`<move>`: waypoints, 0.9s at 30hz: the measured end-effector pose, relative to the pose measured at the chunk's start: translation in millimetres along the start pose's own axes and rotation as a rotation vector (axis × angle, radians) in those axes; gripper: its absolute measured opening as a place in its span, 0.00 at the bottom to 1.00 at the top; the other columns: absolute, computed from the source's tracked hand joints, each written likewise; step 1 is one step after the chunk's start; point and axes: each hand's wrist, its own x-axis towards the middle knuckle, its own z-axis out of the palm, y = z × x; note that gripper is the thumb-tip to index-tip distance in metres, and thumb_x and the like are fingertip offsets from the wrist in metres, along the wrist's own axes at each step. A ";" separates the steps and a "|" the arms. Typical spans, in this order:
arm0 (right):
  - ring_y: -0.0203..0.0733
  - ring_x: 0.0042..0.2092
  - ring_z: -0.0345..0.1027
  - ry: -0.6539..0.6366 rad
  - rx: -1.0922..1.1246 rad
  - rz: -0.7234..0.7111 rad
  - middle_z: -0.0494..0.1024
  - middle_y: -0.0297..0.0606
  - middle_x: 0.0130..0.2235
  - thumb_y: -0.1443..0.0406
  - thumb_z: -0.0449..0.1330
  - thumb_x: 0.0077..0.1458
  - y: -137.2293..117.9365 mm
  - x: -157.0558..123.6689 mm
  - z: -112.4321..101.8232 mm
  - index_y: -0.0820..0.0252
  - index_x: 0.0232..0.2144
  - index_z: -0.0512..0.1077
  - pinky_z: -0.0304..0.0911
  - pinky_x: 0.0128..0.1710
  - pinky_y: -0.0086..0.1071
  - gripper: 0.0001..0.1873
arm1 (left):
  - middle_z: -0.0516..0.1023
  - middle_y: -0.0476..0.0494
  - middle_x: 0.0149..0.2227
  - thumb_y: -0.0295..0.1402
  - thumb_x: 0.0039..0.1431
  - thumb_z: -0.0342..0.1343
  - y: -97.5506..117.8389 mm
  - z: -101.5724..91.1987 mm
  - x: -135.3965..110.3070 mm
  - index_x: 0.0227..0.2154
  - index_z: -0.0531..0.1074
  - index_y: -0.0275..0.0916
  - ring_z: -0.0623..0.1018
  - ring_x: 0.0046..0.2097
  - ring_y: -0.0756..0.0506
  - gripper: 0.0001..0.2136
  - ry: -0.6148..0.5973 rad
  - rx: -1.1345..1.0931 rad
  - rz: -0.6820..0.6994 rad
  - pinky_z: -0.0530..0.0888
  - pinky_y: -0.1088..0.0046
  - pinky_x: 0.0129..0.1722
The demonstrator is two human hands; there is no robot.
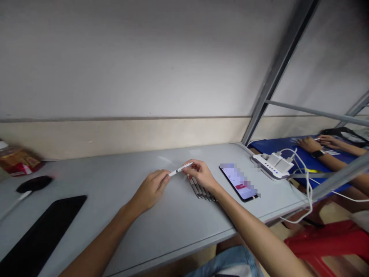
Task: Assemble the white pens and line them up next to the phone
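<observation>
A slim white pen (179,169) with a dark band is held slantwise above the grey table. My left hand (152,187) pinches its lower left end, where the grip is covered by my fingers. At the upper right end, the fingertips of my right hand (201,173) are closed on the pen. Just beneath my right hand, several grey pens (198,189) lie side by side on the table, partly hidden by the hand and wrist.
A lit phone (239,182) and a white power strip (271,166) with plugs and cables lie to the right. On the left are a black flat slab (46,234), a dark round object (34,184) and a red-yellow package (19,159). Another person's hands (313,145) work beyond the metal frame (276,73).
</observation>
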 end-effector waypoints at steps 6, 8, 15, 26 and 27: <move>0.31 0.23 0.59 0.035 0.741 0.162 0.66 0.30 0.25 0.57 0.57 0.56 -1.6 6.3 -10.8 0.57 0.36 0.67 0.58 0.22 0.24 0.10 | 0.76 0.45 0.43 0.36 0.67 0.40 1.1 -2.0 -1.8 0.44 0.70 0.41 0.74 0.45 0.46 0.14 -0.028 -0.029 0.032 0.68 0.66 0.47; 0.28 0.18 0.45 0.037 0.845 0.190 0.57 0.24 0.20 0.60 0.57 0.57 -2.8 6.0 -17.6 0.53 0.42 0.66 0.43 0.16 0.20 0.11 | 0.76 0.45 0.41 0.37 0.67 0.39 -1.7 -1.7 -1.6 0.42 0.71 0.40 0.74 0.43 0.45 0.15 -0.030 0.001 0.029 0.69 0.65 0.47; 0.28 0.18 0.36 0.026 0.868 0.142 0.49 0.23 0.21 0.62 0.57 0.59 -5.3 4.0 -26.3 0.43 0.50 0.60 0.33 0.16 0.21 0.17 | 0.76 0.45 0.39 0.38 0.68 0.38 -8.3 0.9 -1.4 0.40 0.71 0.41 0.74 0.42 0.45 0.16 -0.049 0.065 0.009 0.68 0.64 0.47; 0.29 0.19 0.35 0.054 0.789 0.117 0.50 0.23 0.22 0.61 0.57 0.59 -6.1 5.0 -26.3 0.41 0.53 0.59 0.33 0.16 0.21 0.20 | 0.74 0.46 0.30 0.38 0.62 0.44 -31.9 -6.2 -0.2 0.34 0.68 0.41 0.73 0.34 0.45 0.10 0.148 0.315 -0.250 0.66 0.70 0.34; 0.29 0.19 0.35 0.052 0.790 0.118 0.50 0.23 0.22 0.61 0.57 0.59 -6.0 4.9 -26.1 0.42 0.52 0.59 0.33 0.16 0.21 0.20 | 0.74 0.46 0.31 0.38 0.62 0.44 -38.0 -8.1 -0.2 0.34 0.67 0.41 0.73 0.34 0.45 0.10 0.178 0.315 -0.291 0.65 0.71 0.33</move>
